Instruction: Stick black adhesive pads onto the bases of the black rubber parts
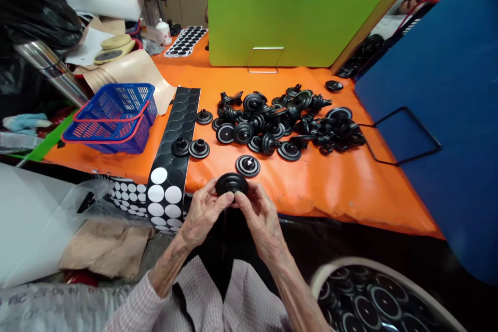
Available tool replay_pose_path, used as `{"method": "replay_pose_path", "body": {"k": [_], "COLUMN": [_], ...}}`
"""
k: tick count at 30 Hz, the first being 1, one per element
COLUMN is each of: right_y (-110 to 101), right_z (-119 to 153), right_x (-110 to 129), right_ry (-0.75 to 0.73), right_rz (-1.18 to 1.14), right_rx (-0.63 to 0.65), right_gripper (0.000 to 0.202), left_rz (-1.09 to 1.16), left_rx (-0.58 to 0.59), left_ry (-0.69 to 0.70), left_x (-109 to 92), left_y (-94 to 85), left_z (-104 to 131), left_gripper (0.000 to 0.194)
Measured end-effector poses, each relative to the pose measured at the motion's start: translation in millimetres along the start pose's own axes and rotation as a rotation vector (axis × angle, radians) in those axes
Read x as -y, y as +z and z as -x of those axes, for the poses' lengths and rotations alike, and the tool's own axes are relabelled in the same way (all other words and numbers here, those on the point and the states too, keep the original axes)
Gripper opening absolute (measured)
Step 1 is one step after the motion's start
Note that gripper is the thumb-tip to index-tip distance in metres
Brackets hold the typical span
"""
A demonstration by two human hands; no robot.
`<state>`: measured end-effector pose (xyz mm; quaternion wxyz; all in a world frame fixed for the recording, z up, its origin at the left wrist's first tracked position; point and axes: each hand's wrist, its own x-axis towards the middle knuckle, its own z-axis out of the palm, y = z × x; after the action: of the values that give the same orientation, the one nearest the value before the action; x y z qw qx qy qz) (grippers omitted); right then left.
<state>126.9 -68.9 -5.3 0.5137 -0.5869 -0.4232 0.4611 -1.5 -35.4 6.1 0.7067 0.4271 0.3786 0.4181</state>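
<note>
Between my two hands, at the front edge of the orange table (pixel 311 192), I hold a round black disc (pixel 232 182) with a raised centre. My left hand (pixel 204 210) grips its left rim, with the thumb at the centre. My right hand (pixel 260 210) closes on the right side, its thumb beside the other one. Just beyond the disc lies a similar disc (pixel 248 166) with a grey ring. Left of it a strip of round stickers (pixel 181 129) hangs over the edge, its near circles white. Two more discs, one a black disc (pixel 199 149), sit on and beside the strip.
A heap of black discs (pixel 268 119) spreads across the table's middle. A blue basket (pixel 112 114) stands at left. Behind are a green board (pixel 288 10) and, at right, a blue board (pixel 439 88). A tub (pixel 322 275) of discs sits low at right.
</note>
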Motion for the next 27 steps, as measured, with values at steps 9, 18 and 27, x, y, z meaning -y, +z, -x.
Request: {"method": "replay_pose_path", "body": {"k": [9, 18, 27], "right_y": [0.6, 11.4, 11.3], "right_z": [-6.7, -0.9, -15.5], "right_x": [11.9, 8.9, 1.3], "right_ry": [-0.079, -0.072, -0.221], "right_rz": [-0.153, -0.12, 0.215], "right_rx": [0.083, -0.042, -0.142], "right_gripper": [0.048, 0.038, 0.042], "left_rz": [0.074, -0.021, -0.298], "left_rx": [0.105, 0.046, -0.09], "left_ry": [0.074, 0.129, 0.073], "left_x": [-8.9, -8.5, -10.9], "left_y": [-2.1, -0.7, -22.0], "left_z": [-4.2, -0.6, -33.5], "left_gripper": [0.041, 0.036, 0.044]}}
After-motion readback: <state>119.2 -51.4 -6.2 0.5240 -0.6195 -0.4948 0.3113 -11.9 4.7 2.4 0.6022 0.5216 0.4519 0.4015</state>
